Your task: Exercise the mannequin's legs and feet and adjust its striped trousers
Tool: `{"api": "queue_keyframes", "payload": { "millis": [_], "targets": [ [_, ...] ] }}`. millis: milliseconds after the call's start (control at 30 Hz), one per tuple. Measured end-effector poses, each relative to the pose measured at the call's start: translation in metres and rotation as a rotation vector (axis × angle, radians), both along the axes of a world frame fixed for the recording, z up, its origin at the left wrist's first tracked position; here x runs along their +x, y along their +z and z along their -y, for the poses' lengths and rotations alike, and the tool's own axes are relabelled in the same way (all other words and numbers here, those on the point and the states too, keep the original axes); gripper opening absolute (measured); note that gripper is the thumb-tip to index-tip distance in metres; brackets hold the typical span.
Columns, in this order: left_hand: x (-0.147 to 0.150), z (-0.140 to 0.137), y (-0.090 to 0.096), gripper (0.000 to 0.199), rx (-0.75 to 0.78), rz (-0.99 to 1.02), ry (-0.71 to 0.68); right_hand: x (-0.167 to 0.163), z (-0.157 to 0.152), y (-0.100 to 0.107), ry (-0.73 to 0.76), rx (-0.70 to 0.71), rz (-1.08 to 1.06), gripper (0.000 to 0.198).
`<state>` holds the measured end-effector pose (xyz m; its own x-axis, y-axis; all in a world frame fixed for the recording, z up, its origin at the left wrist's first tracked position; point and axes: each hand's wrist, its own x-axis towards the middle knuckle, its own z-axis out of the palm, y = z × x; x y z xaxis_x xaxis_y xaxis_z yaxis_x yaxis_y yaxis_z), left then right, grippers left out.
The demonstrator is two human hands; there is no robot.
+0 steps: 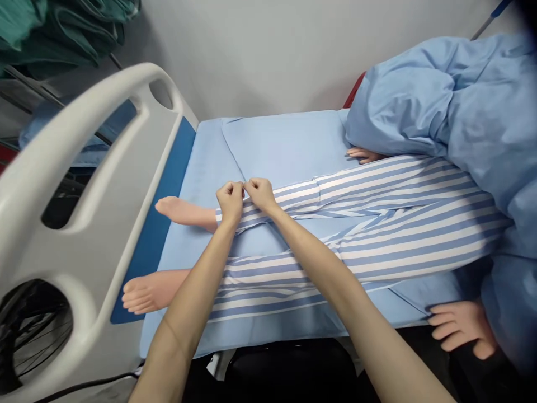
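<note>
A mannequin lies on the bed in blue-and-white striped trousers point(403, 246), its two bare feet toward the footboard. My left hand point(230, 198) is closed over the lower part of the far trouser leg, just above the far foot point(184, 212). Right beside it, my right hand point(260, 193) is closed too, and the fingers of both hands nearly meet. Whatever they pinch is hidden by the fingers. Below my forearms lies the near trouser leg, with the near foot point(153, 290) to the left.
A pale footboard point(138, 190) with handle openings rises at the left. Light blue sheet point(281, 140) covers the mattress. Blue bedding or clothing point(419, 101) is heaped at the right, with mannequin hands point(464, 327) showing under it. Green cloth point(79, 33) hangs at upper left.
</note>
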<state>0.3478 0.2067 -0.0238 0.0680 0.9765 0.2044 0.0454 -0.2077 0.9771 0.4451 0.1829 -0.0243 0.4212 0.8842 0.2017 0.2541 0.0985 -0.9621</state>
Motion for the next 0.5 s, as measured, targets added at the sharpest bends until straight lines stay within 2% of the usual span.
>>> {"api": "queue_keyframes", "payload": {
  "millis": [100, 200, 267, 367, 500],
  "targets": [
    [0.008, -0.006, -0.017, 0.029, -0.036, -0.044, 0.021, 0.028, 0.001, 0.015, -0.021, 0.062, 0.022, 0.039],
    [0.007, -0.008, -0.023, 0.027, -0.064, -0.084, 0.006, 0.066, 0.007, 0.024, -0.086, 0.080, 0.075, 0.039],
    [0.008, -0.008, -0.017, 0.027, -0.087, -0.081, 0.012, 0.085, 0.014, 0.020, -0.160, 0.027, 0.074, 0.040],
    [0.022, -0.003, 0.000, 0.028, -0.047, -0.084, 0.019, 0.096, 0.019, 0.012, -0.219, -0.050, 0.033, 0.040],
    [0.059, 0.011, 0.010, 0.029, 0.004, -0.153, -0.071, 0.105, 0.018, 0.024, -0.163, 0.014, 0.045, 0.039]
  ]
}}
